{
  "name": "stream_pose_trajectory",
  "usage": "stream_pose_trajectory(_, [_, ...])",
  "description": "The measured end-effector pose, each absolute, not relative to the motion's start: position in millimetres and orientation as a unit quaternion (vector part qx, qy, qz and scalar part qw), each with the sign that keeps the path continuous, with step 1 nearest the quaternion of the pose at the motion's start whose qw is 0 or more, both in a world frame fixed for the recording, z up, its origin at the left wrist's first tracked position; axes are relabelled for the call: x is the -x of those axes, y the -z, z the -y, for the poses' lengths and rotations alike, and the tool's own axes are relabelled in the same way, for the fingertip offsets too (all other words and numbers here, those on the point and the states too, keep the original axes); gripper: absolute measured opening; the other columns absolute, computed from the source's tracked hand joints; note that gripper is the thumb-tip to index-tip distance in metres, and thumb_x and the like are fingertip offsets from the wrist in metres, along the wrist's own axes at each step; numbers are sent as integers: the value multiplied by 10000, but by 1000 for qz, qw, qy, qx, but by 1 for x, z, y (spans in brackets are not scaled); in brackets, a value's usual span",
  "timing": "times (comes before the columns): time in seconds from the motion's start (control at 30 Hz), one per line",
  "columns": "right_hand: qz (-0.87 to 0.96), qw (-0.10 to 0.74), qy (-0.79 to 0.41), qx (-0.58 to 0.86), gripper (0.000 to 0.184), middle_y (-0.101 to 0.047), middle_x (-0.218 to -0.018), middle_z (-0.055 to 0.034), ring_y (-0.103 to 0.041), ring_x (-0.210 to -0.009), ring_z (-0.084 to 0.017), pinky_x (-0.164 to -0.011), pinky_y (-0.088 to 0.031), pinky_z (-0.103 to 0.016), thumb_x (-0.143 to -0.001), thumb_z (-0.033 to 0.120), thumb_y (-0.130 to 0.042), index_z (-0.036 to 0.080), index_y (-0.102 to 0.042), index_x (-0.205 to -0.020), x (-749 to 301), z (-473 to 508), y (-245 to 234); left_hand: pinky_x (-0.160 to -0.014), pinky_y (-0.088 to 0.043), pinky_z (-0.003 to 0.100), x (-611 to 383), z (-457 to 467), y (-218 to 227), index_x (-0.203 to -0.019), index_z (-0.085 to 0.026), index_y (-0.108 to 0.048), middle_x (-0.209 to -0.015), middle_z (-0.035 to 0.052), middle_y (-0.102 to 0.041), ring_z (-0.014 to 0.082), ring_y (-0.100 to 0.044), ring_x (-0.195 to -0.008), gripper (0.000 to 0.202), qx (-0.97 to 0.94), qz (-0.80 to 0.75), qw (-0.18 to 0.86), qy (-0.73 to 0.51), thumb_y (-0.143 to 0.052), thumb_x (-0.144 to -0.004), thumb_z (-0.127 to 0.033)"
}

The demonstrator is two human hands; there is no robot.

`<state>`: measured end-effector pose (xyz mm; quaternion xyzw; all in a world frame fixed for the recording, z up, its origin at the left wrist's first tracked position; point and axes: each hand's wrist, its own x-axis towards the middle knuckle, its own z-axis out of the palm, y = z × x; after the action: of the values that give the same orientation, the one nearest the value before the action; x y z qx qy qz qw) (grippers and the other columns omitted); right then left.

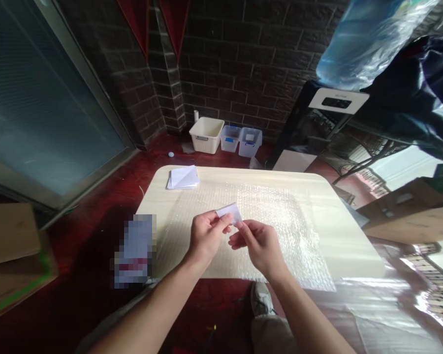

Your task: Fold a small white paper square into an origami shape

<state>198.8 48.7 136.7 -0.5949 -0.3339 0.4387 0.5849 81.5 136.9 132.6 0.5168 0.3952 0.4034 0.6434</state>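
A small white piece of paper, apparently folded, is held up over the middle of the table. My left hand pinches it from the left, thumb on top. At its lower right corner, the thumb and fingers of my right hand close on the edge. Beneath both hands a sheet of clear bubble wrap lies spread across the pale table. A stack of white paper sheets rests at the table's far left corner.
On the floor by the brick wall stand a cream basket and two clear plastic bins. A water dispenser is beyond the table. Cardboard boxes sit at the right, with another cardboard box at the left. Plastic film drapes at lower right.
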Motion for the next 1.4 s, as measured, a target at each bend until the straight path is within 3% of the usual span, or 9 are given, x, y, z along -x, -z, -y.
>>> stream_pose_trajectory(0.33, [351,545,-470,599,540,-764,-687,-96,-725,-612,-192,-622,-615,-323,-923,667,-697,141,-784,-835,-216,-75,-121,-591,-438,246,-82,-163,-119,-733,-129,-767,-607,19,-666,127,-562,-574,255,-520,-392,664,-366,-821,-812,-365])
stream_pose_trajectory(0.43, [369,541,-432,621,475,-800,-921,-106,-748,-783,-216,-639,-574,-307,-905,597,-755,172,-774,-1115,-226,-76,-117,-580,-421,240,-82,-165,-116,-767,-121,-780,-640,31,-683,118,-552,-570,235,-523,-384,695,-310,-820,-792,-351])
stream_pose_trajectory(0.5, [366,551,-410,628,479,-787,-952,-86,-728,-804,-212,-642,-549,-303,-880,551,-797,197,-753,-1200,-232,-75,-115,-567,-403,238,-84,-164,-115,-744,-118,-775,-635,35,-675,115,-544,-557,215,-536,-372,718,-244,-811,-775,-327])
stream_pose_trajectory(0.6, [370,555,-408,623,357,-727,-770,-42,-637,-660,-167,-584,-480,-287,-889,531,-787,184,-795,-971,-237,-75,-112,-575,-417,248,-88,-161,-115,-713,-130,-761,-629,33,-665,128,-559,-564,171,-558,-350,733,-169,-792,-761,-291])
stream_pose_trajectory(0.73, [347,563,-406,630,390,-594,-579,8,-499,-528,-130,-508,-372,-279,-895,548,-768,178,-751,-773,-240,-74,-112,-625,-458,264,-88,-159,-114,-734,-151,-753,-704,56,-716,161,-618,-640,181,-544,-338,742,-198,-766,-802,-318])
stream_pose_trajectory(0.83, [323,587,-418,613,382,-585,-576,12,-508,-537,-134,-529,-396,-285,-906,544,-753,184,-736,-781,-239,-74,-115,-652,-472,265,-86,-160,-112,-774,-147,-768,-747,67,-740,161,-634,-668,244,-529,-329,752,-216,-766,-845,-381])
stream_pose_trajectory(1.0, [300,617,-434,583,391,-674,-748,0,-610,-628,-147,-549,-447,-272,-831,468,-854,198,-734,-1087,-233,-74,-117,-706,-508,270,-87,-160,-109,-865,-141,-779,-842,76,-744,174,-652,-788,273,-455,-349,769,-281,-778,-879,-414])
stream_pose_trajectory(1.23, [352,614,-314,633,280,-681,-769,-16,-614,-653,-150,-593,-493,-293,-844,416,-860,217,-664,-848,-228,-68,-114,-623,-476,220,-96,-154,-110,-784,-143,-715,-762,21,-672,120,-583,-697,296,-427,-352,754,-353,-796,-884,-410])
stream_pose_trajectory(1.4, [427,555,-247,669,234,-730,-907,-50,-654,-683,-167,-617,-546,-322,-897,394,-812,231,-749,-1054,-227,-64,-112,-680,-559,253,-98,-147,-108,-822,-143,-733,-818,46,-731,160,-672,-759,286,-428,-338,763,-346,-794,-896,-412])
